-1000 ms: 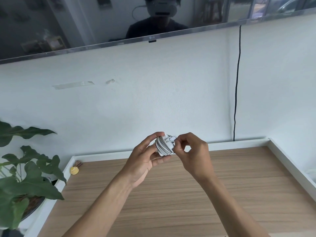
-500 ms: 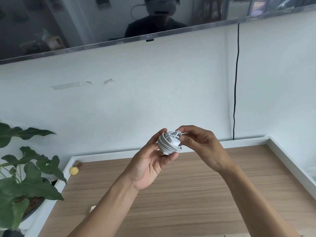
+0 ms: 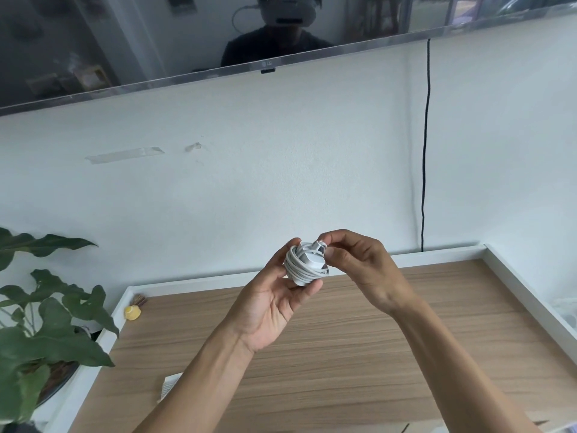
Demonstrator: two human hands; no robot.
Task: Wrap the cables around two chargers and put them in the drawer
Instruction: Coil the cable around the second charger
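Fingers [image 3: 338, 242] of the right hand [image 3: 365, 270] pinch the small connector tip [image 3: 320, 246] at the top of the white charger block wound in white cable [image 3: 304, 265]. The left hand [image 3: 274, 304] cups that bundle from below, thumb and fingers curled round it, above the pale wooden desktop with a white rim [image 3: 359, 354]. A second ago the right hand sat knuckles-up over the coils; now it has turned and only the loose end is left, so I'd say this wrap is nearly finished. No drawer in sight
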